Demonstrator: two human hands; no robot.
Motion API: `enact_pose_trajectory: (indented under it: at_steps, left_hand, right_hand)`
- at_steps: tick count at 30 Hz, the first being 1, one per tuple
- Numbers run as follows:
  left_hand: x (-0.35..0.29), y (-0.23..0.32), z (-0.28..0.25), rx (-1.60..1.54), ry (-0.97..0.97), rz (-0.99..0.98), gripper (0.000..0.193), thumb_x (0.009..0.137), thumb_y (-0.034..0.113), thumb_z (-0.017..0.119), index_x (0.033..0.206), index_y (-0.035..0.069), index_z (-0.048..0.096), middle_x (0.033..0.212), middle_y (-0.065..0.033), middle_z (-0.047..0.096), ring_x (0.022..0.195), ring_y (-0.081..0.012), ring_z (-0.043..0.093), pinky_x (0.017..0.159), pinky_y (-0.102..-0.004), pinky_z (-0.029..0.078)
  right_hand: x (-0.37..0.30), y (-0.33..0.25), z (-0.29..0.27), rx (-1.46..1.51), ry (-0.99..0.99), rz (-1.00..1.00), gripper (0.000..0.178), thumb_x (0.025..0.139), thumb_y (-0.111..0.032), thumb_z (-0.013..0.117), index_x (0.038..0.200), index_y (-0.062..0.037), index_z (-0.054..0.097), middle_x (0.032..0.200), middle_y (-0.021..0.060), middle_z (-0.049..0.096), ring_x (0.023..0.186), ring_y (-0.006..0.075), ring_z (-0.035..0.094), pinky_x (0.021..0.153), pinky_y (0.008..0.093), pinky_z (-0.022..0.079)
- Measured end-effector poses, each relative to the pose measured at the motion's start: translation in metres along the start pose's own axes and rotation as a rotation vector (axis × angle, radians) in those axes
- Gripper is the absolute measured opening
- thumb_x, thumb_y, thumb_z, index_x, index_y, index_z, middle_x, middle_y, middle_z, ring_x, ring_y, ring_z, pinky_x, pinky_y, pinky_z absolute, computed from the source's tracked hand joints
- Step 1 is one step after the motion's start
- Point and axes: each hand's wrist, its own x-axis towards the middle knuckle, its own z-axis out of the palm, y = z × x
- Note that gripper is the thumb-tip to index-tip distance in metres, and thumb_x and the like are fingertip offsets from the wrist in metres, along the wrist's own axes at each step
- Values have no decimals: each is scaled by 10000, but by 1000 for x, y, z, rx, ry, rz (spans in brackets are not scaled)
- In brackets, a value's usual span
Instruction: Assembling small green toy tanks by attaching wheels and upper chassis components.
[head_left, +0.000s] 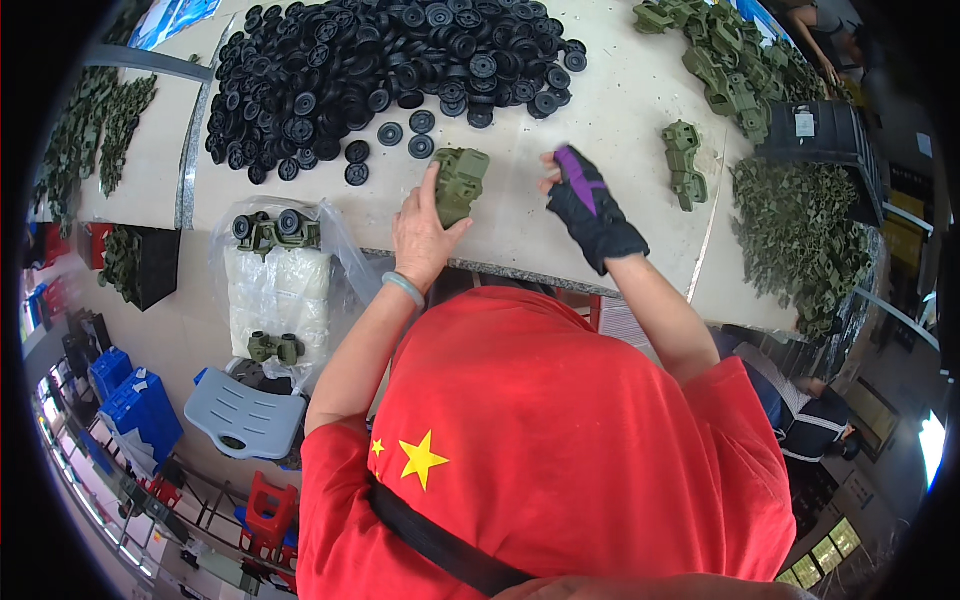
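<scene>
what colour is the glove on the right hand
Black with a purple patch, on the right hand, seen in the head view.

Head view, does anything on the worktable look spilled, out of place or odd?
Mostly orderly. A few black wheels lie loose on the table, strayed from the big wheel pile toward the green part in the left hand. The right hand wears a fingerless glove; the left is bare.

Prob. toy assembly workshop; bench [620, 130] w/ heaps of black wheels [380, 60]; green plastic parts [800, 230]; blue crates [135, 405].
</scene>
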Motion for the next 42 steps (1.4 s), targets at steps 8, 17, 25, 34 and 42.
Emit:
enact_pose_trajectory:
  at_steps: [8, 17, 25, 34, 42]
  left_hand:
    - [11, -35, 52, 709, -80, 367, 974, 827, 189, 759, 1690, 222, 309, 1195, -67, 614, 1116, -278, 588, 1067, -569, 398]
    - [18, -34, 28, 632, -162, 214, 778, 773, 386, 885, 1460, 196, 571, 1260, -75, 605, 1259, -323, 573, 1137, -626, 391]
    - [7, -22, 59, 504, -232, 105, 588, 788, 425, 862, 1271, 139, 687, 1177, -99, 667, 1092, -360, 661, 905, -499, 558]
    - [26, 0, 61, 762, -504, 139, 660, 832, 511, 796, 1281, 46, 657, 1224, -136, 698, 1167, -309, 671, 999, -488, 484]
    - [26, -5, 71, 737, -515, 134, 654, 842, 535, 774, 1245, 37, 641, 1203, -147, 704, 1134, -313, 705, 1002, -503, 499]
  right_hand:
    - [91, 3, -8, -611, 286, -346, 469, 912, -222, 749, 1320, -27, 629, 1138, 213, 687, 1054, 388, 664, 935, 478, 536]
    - [133, 14, -22, -767, 192, -357, 363, 937, -256, 708, 1216, -29, 658, 1100, 202, 695, 1060, 418, 645, 919, 515, 524]
    - [43, -1, -26, -414, 34, -391, 391, 898, -291, 798, 1185, -48, 687, 1056, 178, 701, 994, 384, 664, 879, 469, 542]
    - [-30, -2, 10, -442, 6, -508, 442, 845, -193, 810, 1240, -51, 672, 1104, 154, 705, 1055, 384, 645, 943, 483, 514]
    - [-21, -4, 18, -599, 9, -451, 458, 848, -216, 822, 1263, -64, 699, 1059, 147, 709, 1017, 370, 644, 907, 478, 516]
